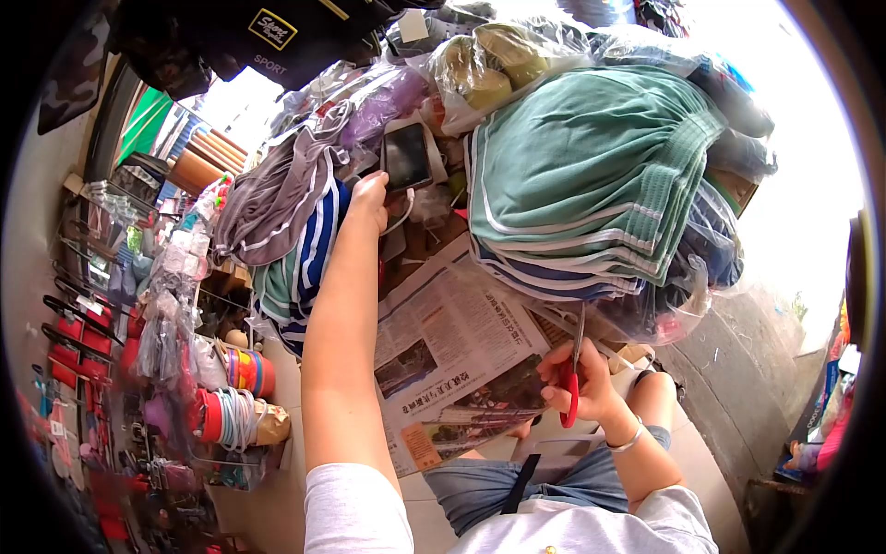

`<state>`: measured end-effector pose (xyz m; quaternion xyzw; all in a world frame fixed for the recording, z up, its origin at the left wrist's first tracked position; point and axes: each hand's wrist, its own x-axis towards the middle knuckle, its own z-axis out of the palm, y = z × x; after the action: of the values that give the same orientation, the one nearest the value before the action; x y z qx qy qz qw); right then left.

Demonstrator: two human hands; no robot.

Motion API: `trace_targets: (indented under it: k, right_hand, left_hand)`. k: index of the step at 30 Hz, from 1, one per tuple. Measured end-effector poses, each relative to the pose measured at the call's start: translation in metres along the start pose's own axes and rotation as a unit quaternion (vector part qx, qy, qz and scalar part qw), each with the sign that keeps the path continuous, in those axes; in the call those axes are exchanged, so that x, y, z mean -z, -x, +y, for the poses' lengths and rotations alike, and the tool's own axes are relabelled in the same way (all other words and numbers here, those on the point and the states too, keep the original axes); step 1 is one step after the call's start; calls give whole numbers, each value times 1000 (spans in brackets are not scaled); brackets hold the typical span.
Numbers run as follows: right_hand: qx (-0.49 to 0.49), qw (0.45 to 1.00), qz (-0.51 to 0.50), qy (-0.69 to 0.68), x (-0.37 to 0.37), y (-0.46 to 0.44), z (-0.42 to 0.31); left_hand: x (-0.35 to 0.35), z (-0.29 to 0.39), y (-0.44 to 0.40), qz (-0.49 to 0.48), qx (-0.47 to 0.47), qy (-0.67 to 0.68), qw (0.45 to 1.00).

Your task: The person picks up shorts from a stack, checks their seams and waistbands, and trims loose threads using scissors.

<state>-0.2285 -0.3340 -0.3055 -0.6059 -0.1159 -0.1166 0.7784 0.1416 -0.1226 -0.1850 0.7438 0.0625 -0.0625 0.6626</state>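
Note:
My left hand (369,198) reaches far forward and touches the lower left edge of a dark-screened phone (407,157); its fingers are partly hidden, so its grip cannot be made out. My right hand (583,383) is closed around the red handles of a pair of scissors (570,392), whose metal blades point up and away from me. Between my arms lies a printed newspaper sheet (461,342). A thick stack of green shorts with white trim (591,166) sits beyond the scissors, on top of blue striped ones.
Left of the phone are grey garments (281,198) and blue striped clothing. Plastic-bagged goods (498,69) lie behind. Dark bags hang overhead at top left. Shelves of small wares and coiled cords (242,417) stand at left. Tiled floor shows at lower right.

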Motion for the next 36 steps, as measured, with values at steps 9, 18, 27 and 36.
trace_targets:
  k: [9,18,27,36]
  right_hand:
    - [-15,1000,25,-2,-4,0,-5]
    - [0,1000,13,10,-6,-1,-11]
    - [46,998,24,27,-6,-2,-5]
    - [27,999,2,30,-4,-1,-5]
  left_hand:
    - [-10,-3,37,66,-348,-168,920]
    - [-132,39,241,-256,-597,-313,693]
    - [-176,28,263,-143,-616,-469,616]
    - [-158,54,241,-285,-508,-243,775]
